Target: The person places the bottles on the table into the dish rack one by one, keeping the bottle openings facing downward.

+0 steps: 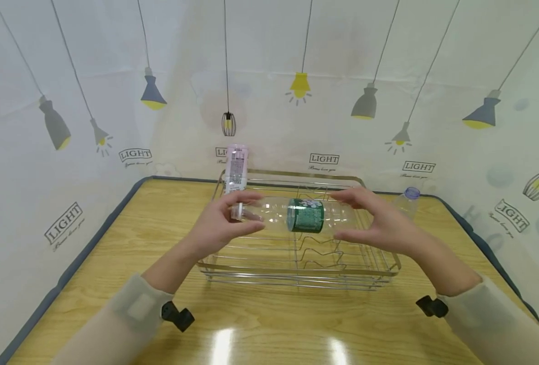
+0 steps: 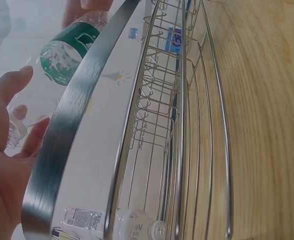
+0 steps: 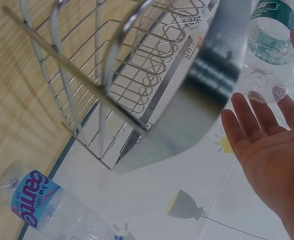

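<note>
Left hand (image 1: 221,219) pinching neck of green-label bottle (image 1: 307,215) above rack (image 1: 296,271), right hand (image 1: 381,221) gripping its base, blue-capped bottle (image 1: 407,201) right of rack.

A clear, green-labelled bottle (image 1: 306,215) is held sideways above the wire rack (image 1: 260,269).

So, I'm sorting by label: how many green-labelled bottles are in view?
1: the green-labelled bottle, held sideways between the left hand and right hand. Others could be hidden behind the hands.

Wooden table (image 1: 260,324); rack (image 1: 251,267); bottle (image 1: 406,205) behind, apparently
</note>
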The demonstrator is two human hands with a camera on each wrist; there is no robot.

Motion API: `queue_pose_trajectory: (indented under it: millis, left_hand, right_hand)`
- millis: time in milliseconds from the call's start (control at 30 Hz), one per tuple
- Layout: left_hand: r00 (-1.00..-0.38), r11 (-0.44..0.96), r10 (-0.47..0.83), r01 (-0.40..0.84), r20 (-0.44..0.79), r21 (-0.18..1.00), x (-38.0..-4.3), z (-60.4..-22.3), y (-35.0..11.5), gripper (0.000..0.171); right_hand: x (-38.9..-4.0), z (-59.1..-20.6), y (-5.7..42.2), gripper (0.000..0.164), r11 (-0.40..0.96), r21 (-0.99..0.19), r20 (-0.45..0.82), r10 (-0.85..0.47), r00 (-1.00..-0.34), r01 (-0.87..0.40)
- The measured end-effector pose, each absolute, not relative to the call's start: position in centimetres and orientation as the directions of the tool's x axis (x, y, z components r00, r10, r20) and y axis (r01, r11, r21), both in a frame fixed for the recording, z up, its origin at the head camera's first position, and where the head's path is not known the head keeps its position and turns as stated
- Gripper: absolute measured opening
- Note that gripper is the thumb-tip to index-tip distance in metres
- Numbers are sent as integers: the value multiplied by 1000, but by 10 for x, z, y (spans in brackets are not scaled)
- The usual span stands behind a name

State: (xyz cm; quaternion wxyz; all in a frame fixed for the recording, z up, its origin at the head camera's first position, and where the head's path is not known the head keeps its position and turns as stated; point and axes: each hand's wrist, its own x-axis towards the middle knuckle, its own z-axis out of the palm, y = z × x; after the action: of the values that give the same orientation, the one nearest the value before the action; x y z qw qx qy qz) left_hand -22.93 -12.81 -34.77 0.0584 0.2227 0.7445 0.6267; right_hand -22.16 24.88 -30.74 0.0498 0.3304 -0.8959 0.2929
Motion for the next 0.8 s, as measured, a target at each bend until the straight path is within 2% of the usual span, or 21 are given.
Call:
queue_pose_trajectory:
  millis: [233, 467, 600, 800]
  left_hand:
    - [-906, 109, 386, 231, 173, 967, -228, -348, -134, 59]
    - [-884, 100, 420, 268, 204, 958, -228, -351, -134, 57]
    - [-859, 178, 459, 339, 227, 924, -228, -352, -134, 58]
    - [-796, 266, 549, 457, 256, 849, -226, -351, -130, 61]
  right_hand:
    - [-222, -312, 253, 72, 629, -495, 266, -547, -794, -599]
    - [-226, -314, 254, 65, 558, -548, 309, -557, -771, -623]
    - [-228, -316, 256, 65, 522, -582, 312, -564, -764, -623]
    - [-229, -314, 256, 68, 528, -548, 322, -583, -746, -649]
